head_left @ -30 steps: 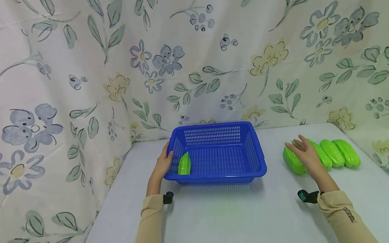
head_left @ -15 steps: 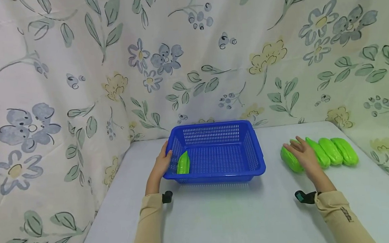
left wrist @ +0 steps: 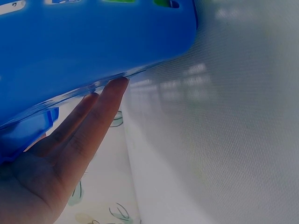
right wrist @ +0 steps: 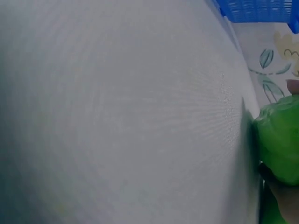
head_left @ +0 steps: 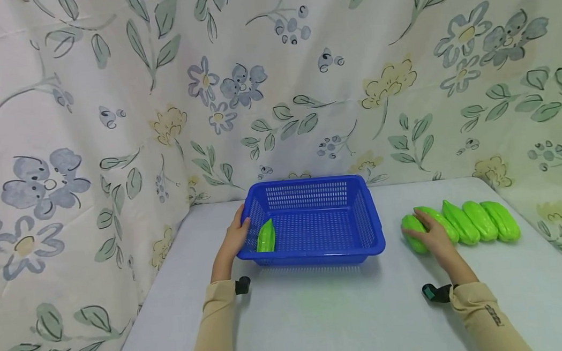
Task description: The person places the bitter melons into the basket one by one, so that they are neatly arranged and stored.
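Observation:
A blue plastic basket stands mid-table, one pointed, ribbed green vegetable inside at its left. My left hand holds the basket's left side, thumb over the rim; in the left wrist view its fingers lie straight against the outer wall. At the right, my right hand grips the leftmost green gourd-like vegetable of a row. In the right wrist view this vegetable sits between fingers and thumb, partly cut off by the frame edge. Whether it touches the table is unclear.
Several more green vegetables lie side by side to the right of my right hand. White table surface extends in front of the basket. A floral curtain hangs behind and to the left.
My right hand has moved slightly left and down, from hovering over the row to gripping its leftmost vegetable, which now lies apart from its neighbour. The left hand and basket stay put.

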Available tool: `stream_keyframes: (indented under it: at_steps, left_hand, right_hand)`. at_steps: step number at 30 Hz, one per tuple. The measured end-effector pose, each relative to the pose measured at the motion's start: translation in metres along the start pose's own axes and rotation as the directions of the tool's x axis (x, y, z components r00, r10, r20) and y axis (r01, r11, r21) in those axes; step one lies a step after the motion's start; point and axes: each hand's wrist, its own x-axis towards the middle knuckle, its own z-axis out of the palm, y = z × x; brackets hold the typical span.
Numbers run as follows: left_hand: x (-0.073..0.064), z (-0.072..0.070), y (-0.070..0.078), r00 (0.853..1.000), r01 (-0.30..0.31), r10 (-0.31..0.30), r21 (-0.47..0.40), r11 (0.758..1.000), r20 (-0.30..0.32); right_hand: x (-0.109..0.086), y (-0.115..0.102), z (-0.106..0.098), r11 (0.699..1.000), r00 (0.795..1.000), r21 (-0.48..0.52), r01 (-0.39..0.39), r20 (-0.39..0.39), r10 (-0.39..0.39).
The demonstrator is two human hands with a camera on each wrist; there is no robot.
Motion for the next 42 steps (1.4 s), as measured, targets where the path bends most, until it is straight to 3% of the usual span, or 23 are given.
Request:
stream_keyframes:
  at_steps: [13, 27, 36, 42]
  left_hand:
    - [0.001, 0.000, 0.000, 1.000, -0.004, 0.004, 0.017, 1.000, -0.016]
    - [0.000, 0.000, 0.000, 1.000, -0.010, 0.011, 0.015, 1.000, -0.016]
    - [-0.001, 0.000, 0.001, 1.000, -0.004, 0.004, 0.010, 1.000, -0.013]
    - [-0.001, 0.000, 0.001, 1.000, -0.004, 0.005, 0.013, 1.000, -0.012]
  right_hand:
    - [0.000, -0.023, -0.005, 0.997, 0.997, 0.063, -0.038, -0.067, 0.042]
    - [0.007, -0.052, -0.004, 0.999, 0.990, 0.043, 0.000, -0.139, 0.006]
    - [0.011, -0.072, 0.001, 0.997, 0.985, 0.071, -0.005, -0.171, 0.017]
    - [0.014, -0.084, 0.005, 0.992, 0.983, 0.118, 0.047, -0.182, -0.025]
